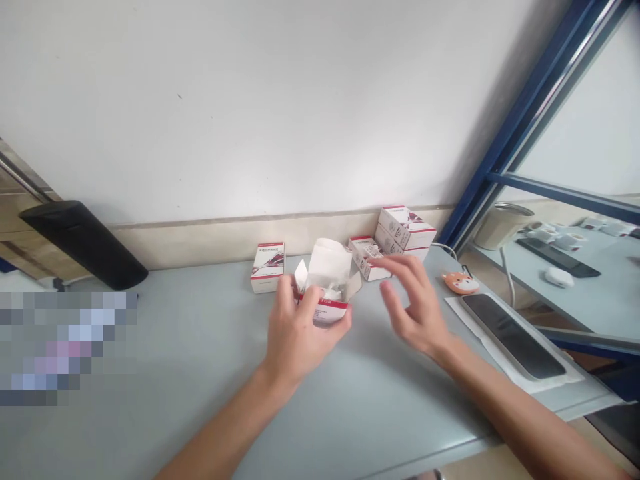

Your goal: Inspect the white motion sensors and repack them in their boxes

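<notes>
My left hand (300, 327) grips a small white and red cardboard box (330, 312) with its top flaps standing up. Inside the opening shows something whitish, perhaps clear plastic, too indistinct to name. To the right of it, my right hand (413, 300) hovers with fingers apart and nothing between them. Its fingertips overlap a closed box (363, 253) of the same kind in the view; whether they touch it I cannot tell. Another closed box (269, 267) lies behind my left hand, to the left.
Stacked boxes (406, 228) stand by the wall at the back right. A phone (513, 337) on white paper and an orange animal-faced case (460, 283) lie to the right on the grey table (200, 360). A black padded object (85, 243) juts in at left; a blue-framed glass panel (565, 190) borders the right.
</notes>
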`<state>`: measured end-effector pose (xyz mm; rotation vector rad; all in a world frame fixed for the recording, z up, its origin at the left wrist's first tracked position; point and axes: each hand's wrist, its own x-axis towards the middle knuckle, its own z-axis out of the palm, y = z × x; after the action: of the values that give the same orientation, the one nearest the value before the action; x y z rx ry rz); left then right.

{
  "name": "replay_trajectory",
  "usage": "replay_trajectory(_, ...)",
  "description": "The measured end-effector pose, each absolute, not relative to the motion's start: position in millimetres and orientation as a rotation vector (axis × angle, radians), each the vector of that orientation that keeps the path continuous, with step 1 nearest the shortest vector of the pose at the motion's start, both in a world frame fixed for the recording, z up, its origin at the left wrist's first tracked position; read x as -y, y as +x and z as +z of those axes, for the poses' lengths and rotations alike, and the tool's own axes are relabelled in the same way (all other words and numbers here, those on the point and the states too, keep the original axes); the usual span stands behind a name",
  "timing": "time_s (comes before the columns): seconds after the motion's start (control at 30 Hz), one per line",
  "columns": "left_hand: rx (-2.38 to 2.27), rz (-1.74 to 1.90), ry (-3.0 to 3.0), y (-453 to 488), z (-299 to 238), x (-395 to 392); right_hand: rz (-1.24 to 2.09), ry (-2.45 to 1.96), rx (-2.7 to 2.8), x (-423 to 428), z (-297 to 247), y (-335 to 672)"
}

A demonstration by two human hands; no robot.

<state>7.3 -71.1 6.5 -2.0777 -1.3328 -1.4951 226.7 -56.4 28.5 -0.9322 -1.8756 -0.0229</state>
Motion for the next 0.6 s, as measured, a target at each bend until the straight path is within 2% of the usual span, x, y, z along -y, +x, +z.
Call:
replay_trajectory(0.1, 1.345, -1.628, -1.934, 7.4, -2.2, 67.9, -0.114, -1.176, 1.748, 41.7, 26.0, 236.9)
replay_trajectory(0.3, 1.443, -1.536, -2.18, 5.2, -8.1, 61.9, -0.236, -1.742, 1.987, 7.2, 14.3, 236.3)
replay_trajectory(0.6, 1.359, -1.613, -2.281, -13.0, -6.2, 53.8, -0.09, -1.924, 1.964, -18.7, 17.0, 226.2)
